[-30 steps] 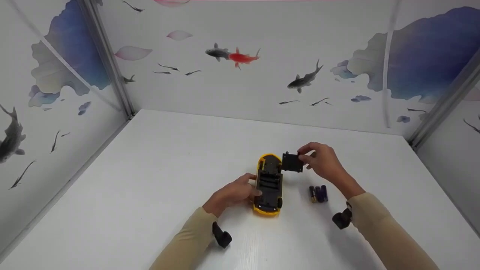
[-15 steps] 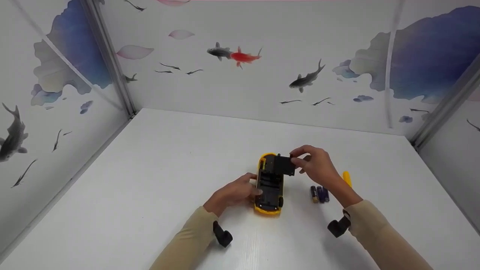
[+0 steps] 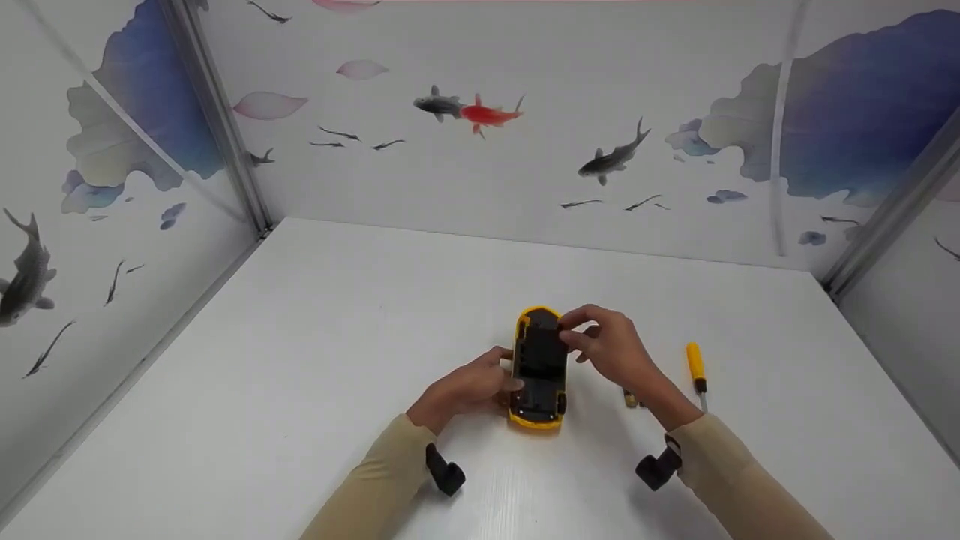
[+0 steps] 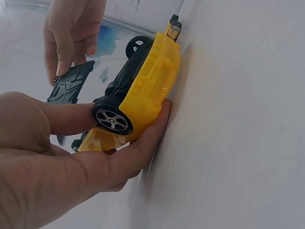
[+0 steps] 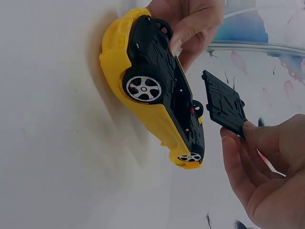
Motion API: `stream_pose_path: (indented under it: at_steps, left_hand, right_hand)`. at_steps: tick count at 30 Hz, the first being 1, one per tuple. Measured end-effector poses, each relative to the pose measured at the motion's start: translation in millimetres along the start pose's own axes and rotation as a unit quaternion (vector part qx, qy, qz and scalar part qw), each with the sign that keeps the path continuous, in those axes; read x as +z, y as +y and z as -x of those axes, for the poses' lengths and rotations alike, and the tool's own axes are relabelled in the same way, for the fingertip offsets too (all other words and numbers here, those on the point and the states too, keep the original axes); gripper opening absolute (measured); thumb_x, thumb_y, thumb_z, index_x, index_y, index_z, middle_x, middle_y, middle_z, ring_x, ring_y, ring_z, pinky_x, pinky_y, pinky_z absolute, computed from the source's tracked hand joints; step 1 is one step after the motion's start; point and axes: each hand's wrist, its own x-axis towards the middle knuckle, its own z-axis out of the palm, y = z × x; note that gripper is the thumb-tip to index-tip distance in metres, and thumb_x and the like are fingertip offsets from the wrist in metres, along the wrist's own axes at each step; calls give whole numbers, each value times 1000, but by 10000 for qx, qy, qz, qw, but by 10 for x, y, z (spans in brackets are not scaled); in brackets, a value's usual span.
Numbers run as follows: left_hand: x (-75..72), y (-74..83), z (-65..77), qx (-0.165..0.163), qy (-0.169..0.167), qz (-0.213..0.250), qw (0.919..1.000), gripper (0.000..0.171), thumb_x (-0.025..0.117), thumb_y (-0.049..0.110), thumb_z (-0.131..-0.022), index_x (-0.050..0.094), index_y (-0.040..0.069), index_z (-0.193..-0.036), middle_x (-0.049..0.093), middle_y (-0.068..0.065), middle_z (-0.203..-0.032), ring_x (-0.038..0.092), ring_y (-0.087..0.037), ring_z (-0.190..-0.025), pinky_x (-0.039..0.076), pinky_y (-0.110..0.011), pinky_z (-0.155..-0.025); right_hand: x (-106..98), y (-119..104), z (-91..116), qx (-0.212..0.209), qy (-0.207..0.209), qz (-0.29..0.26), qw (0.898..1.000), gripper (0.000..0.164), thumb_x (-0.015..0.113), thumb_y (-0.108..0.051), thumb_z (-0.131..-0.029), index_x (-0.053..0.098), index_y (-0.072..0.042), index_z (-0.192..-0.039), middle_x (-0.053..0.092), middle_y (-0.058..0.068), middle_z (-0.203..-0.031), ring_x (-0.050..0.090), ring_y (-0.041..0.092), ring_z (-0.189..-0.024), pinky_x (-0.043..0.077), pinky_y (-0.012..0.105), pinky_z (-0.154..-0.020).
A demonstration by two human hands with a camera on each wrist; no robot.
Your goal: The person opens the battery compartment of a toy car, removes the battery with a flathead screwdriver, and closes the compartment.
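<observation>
A yellow toy car (image 3: 538, 405) lies wheels up on the white table, its black underside showing. My left hand (image 3: 474, 384) grips it from the left side, thumb on the underside near a wheel (image 4: 113, 119). Between thumb and fingers my right hand (image 3: 609, 346) pinches the edge of a square black battery cover (image 5: 226, 102). In the head view the cover overlaps the open battery compartment; the right wrist view shows a gap between cover and car. Beneath my right forearm a battery (image 3: 630, 400) peeks out, partly hidden.
To the right of the right forearm lies a screwdriver (image 3: 696, 365) with a yellow handle, its shaft tip hidden by the arm. White panels (image 3: 480, 180) printed with fish and leaves stand around the table (image 3: 360, 315).
My right hand has brought the battery cover leftward from beside the car to over its compartment. Its forearm now covers most of the batteries and has uncovered the screwdriver. The left hand keeps its grip.
</observation>
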Motion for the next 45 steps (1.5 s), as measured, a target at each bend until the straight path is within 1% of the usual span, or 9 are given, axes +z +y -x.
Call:
stream_pose_path:
  at_steps: [5, 13, 21, 28, 32, 37, 45]
  left_hand:
    - [0, 0, 7, -7, 80, -181, 9998, 55, 53, 5, -96, 37, 12, -148, 57, -21, -135, 62, -29, -113, 54, -48, -100]
    - [-6, 5, 13, -35, 70, -165, 9998, 54, 53, 6, -96, 37, 13, -147, 59, -20, -134, 64, -29, -111, 54, -47, -101]
    - [-10, 0, 3, 14, 88, -259, 9996, 54, 54, 6, -96, 38, 12, -147, 59, -19, -135, 63, -27, -110, 54, -45, -100]
    - [-10, 1, 18, 78, 104, -331, 9994, 55, 55, 7, -96, 37, 12, -148, 59, -19, -131, 63, -26, -109, 54, -45, -100]
    - [-7, 9, 21, 41, 165, -421, 9990, 55, 56, 7, -96, 38, 13, -148, 59, -18, -132, 63, -26, -110, 52, -45, -103]
    - [0, 11, 15, 59, 190, -485, 9986, 54, 55, 7, -96, 38, 12, -147, 59, -18, -134, 62, -26, -113, 50, -46, -106]
    - [-4, 8, 11, 93, 203, -597, 9980, 54, 56, 8, -96, 39, 12, -147, 62, -17, -128, 63, -25, -108, 50, -44, -103]
  right_hand:
    - [78, 37, 18, 68, -42, 18, 10000, 20, 65, -3, -95, 69, -4, -115, 69, 15, -114, 71, 20, -89, 60, 28, -69]
    - [155, 57, 16, 310, -103, 108, 9994, 20, 65, -3, -94, 69, -5, -114, 70, 14, -112, 70, 18, -84, 60, 28, -68]
    - [171, 70, 27, 359, -36, 123, 9993, 19, 66, -3, -94, 70, -5, -113, 70, 13, -111, 69, 17, -82, 59, 27, -66]
    - [177, 96, 41, 245, 14, 146, 9996, 19, 65, -3, -94, 69, -5, -113, 70, 13, -110, 70, 17, -81, 59, 28, -65]
    - [193, 98, 40, 288, 10, 129, 9995, 19, 65, -3, -95, 68, -5, -114, 70, 13, -112, 70, 17, -82, 60, 30, -66]
    - [212, 104, 38, 355, 29, 111, 9993, 21, 64, -4, -96, 68, -5, -116, 69, 13, -116, 69, 18, -86, 60, 28, -66]
    - [237, 128, 40, 528, 146, 113, 9984, 21, 63, -4, -96, 67, -5, -117, 68, 14, -117, 68, 18, -86, 59, 27, -65]
